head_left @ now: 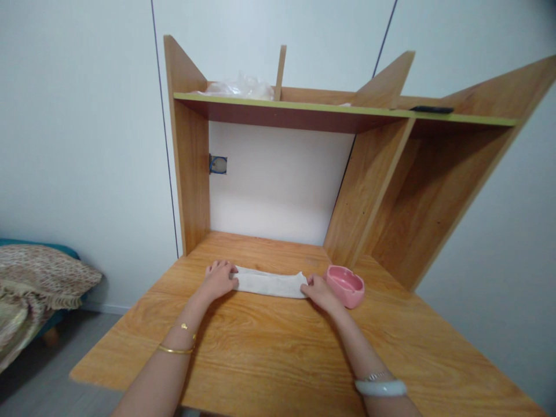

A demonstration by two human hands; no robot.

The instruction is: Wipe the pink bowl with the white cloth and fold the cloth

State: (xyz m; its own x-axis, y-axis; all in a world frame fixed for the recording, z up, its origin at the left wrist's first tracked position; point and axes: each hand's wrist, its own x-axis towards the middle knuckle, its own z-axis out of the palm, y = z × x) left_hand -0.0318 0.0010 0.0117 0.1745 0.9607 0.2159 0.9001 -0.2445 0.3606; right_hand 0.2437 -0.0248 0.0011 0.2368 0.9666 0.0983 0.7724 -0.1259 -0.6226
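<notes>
A white cloth [270,284], folded into a long narrow strip, lies across the wooden desk. My left hand [220,279] grips its left end, the fingers curled over the edge. At the other end, my right hand [320,291] pinches the cloth near its right corner, where a small tip sticks up. Just beyond my right wrist stands a pink bowl [346,285] with an angular, notched rim; my right hand partly overlaps it in view.
The wooden desk [260,353] carries a shelf unit [189,174] along its back. A clear plastic bag [241,88] and a flat black object [431,109] lie on the upper shelf. An uncovered wall socket box [218,165] shows at the back. A patterned blanket [39,278] drapes over teal furniture at left.
</notes>
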